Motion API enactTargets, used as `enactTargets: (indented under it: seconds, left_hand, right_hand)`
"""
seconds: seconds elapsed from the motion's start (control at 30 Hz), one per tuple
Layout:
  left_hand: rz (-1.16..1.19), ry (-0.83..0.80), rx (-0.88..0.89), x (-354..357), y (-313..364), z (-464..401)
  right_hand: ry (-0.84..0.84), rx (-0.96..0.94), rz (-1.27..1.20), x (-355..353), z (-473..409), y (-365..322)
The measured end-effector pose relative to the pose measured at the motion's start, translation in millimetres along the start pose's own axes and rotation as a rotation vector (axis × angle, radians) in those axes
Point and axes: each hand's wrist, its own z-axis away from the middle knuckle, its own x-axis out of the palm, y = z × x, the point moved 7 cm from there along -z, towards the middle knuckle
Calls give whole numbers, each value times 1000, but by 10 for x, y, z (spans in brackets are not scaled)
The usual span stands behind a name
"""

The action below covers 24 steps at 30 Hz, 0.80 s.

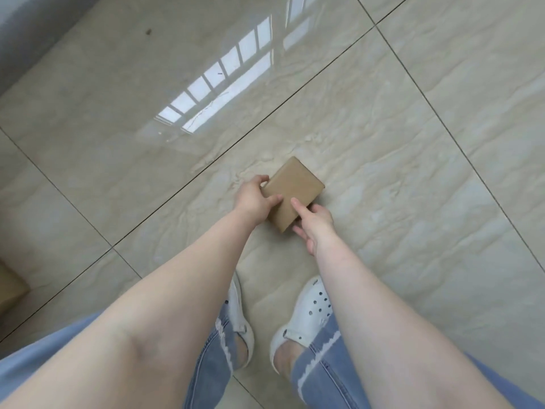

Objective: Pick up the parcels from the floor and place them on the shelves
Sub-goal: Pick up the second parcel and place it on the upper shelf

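Note:
A small brown cardboard parcel (293,191) sits low over the glossy tiled floor, ahead of my feet. My left hand (255,197) grips its left edge, thumb on top and fingers curled round the far side. My right hand (314,224) holds its near right corner, with one finger laid on the top face and the others underneath. Whether the parcel still touches the floor I cannot tell. No shelves are in view.
Beige marble-look floor tiles (413,143) spread all around, with a window reflection (218,81) at the upper left. A corner of another brown box (10,286) shows at the left edge. A grey wall base (26,33) runs along the top left. My white clogs (306,315) stand just below the parcel.

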Motion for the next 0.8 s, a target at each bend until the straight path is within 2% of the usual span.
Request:
enactTargets:
  seconds: [0.23,0.53,0.8]
  left_hand:
    - [153,30,1,-409,431,882]
    - [344,35,84,-1418,1752,3250]
    - [259,85,258,-2195,2835,4848]
  right_hand:
    - [-17,-153,12,-74,1056,-602]
    - [-110,-309,36,-316,3833,-1613]
    - [-42,-446,6,-501,5804,-2403]
